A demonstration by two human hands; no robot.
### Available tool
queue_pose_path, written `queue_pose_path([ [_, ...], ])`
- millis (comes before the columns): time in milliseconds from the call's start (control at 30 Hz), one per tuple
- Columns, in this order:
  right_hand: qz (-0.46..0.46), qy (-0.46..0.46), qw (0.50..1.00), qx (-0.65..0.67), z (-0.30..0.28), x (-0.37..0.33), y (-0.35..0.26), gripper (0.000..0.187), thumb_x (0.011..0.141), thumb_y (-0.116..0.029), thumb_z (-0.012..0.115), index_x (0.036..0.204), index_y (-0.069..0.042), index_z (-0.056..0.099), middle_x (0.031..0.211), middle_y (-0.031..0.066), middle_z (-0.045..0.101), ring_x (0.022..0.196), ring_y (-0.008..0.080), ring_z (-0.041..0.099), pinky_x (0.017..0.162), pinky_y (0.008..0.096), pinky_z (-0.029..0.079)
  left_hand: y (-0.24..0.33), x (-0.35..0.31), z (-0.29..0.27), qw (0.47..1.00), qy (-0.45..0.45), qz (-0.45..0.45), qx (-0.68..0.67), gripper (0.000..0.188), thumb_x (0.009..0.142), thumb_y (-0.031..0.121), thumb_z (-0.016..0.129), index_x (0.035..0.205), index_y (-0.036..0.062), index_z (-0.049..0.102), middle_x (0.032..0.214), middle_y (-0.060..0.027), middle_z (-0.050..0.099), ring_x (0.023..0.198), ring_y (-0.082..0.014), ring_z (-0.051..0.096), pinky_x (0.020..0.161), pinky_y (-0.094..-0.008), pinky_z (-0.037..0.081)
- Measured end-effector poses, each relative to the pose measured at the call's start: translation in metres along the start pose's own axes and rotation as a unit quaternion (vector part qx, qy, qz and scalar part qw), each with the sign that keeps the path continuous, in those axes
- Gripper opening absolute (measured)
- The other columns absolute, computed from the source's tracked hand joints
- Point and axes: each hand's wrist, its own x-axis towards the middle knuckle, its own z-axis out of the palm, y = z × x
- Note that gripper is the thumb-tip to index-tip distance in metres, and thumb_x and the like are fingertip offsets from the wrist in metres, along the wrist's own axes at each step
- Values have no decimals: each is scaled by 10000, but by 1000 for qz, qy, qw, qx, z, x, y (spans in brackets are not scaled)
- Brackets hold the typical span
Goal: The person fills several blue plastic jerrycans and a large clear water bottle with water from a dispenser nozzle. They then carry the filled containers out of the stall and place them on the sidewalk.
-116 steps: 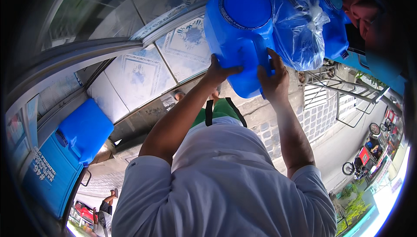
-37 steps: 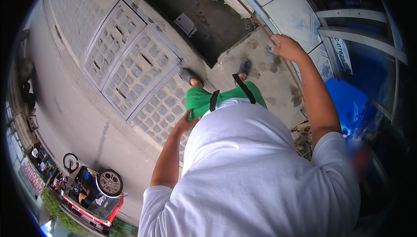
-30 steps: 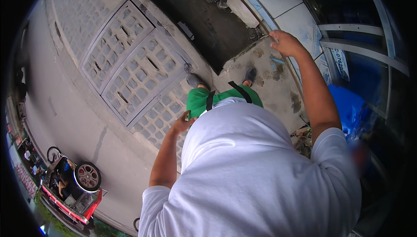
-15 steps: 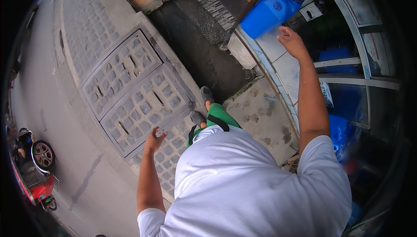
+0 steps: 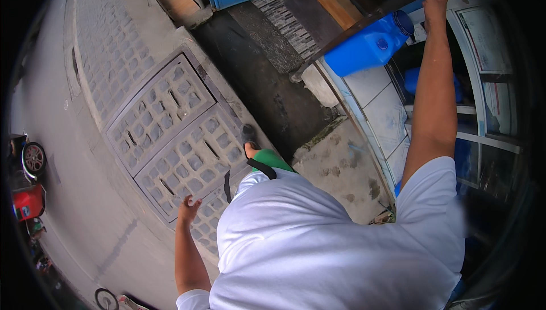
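A blue plastic water jug [image 5: 364, 46] lies on its side on a white tiled ledge [image 5: 378, 102], its dark blue cap toward the right. My right hand [image 5: 435, 4] is stretched out just beyond the capped end, fingers extended, beside a dark rail. It holds nothing that I can see, and whether it touches the rail I cannot tell. Low over the stone paving hangs my left hand [image 5: 188, 209], fingers apart and holding nothing. One dark shoe [image 5: 248, 135] of mine shows on the pavement; the other foot is hidden.
A metal-framed grate [image 5: 170, 117] set with stones lies to the left of a dark, sunken gutter [image 5: 250, 71]. Glass-fronted shop frames [image 5: 472, 111] stand at the right, with blue containers behind them. A red vehicle [image 5: 28, 202] is on the road at far left.
My right hand has moved from below the jug to beyond its capped end. My left hand has dropped slightly. I have stepped, and the view has shifted around the jug.
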Motion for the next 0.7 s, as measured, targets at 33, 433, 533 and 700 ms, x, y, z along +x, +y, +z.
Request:
queue_pose_path([
  [33, 25, -3, 999, 25, 11, 12, 1, 946, 839, -423, 792, 1415, 122, 277, 1360, 269, 496, 1273, 314, 525, 1006, 411, 455, -11, 8, -2, 999, -13, -28, 26, 789, 822, 538, 748, 1370, 9, 545, 1257, -272, 634, 1121, -360, 649, 947, -408, 506],
  [433, -27, 73, 946, -315, 13, 5, 40, 726, 943, -431, 632, 1400, 69, 371, 1297, 262, 584, 1122, 406, 623, 991, 415, 478, 172, 166, -62, 967, -185, 118, 132, 753, 855, 447, 742, 1380, -36, 499, 1328, -280, 590, 1228, -345, 598, 1015, -431, 469],
  [533, -1, 17, 955, -296, 23, -61, 41, 738, 934, -448, 638, 1435, 27, 378, 1341, 249, 562, 1153, 437, 600, 1021, 434, 459, 268, 229, -102, 958, -146, 212, 124, 713, 875, 419, 738, 1368, -37, 500, 1303, -272, 604, 1223, -350, 598, 1011, -421, 477],
  [700, 231, -213, 899, -306, 11, -262, 60, 723, 902, -395, 683, 1486, -93, 383, 1402, 218, 501, 1256, 411, 524, 1061, 482, 440, 412, 281, -154, 910, -99, 375, 146, 605, 922, 331, 710, 1378, -8, 505, 1318, -261, 594, 1202, -356, 604, 999, -421, 482],
])
